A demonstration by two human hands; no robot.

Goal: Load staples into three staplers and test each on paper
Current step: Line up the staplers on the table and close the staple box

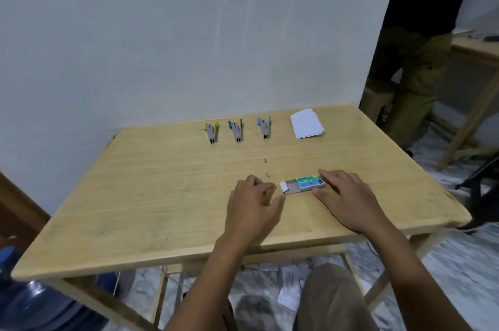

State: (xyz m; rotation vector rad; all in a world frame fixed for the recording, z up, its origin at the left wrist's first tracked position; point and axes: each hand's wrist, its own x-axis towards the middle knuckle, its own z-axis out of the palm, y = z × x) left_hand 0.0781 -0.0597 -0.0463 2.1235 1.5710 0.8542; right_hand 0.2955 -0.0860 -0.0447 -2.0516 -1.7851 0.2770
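Right hand (343, 195) pinches the staple box (309, 182), centre-right on the worktop (162, 195). Left hand (253, 201), fingers (266, 187) curled, sits at its slid-out tray (290, 185); grip cannot be determined. Three staplers (237, 131) lie upper centre.

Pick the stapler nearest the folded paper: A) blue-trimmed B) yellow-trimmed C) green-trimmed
A: the blue-trimmed stapler sits at the right end of the row, directly beside the folded white paper.
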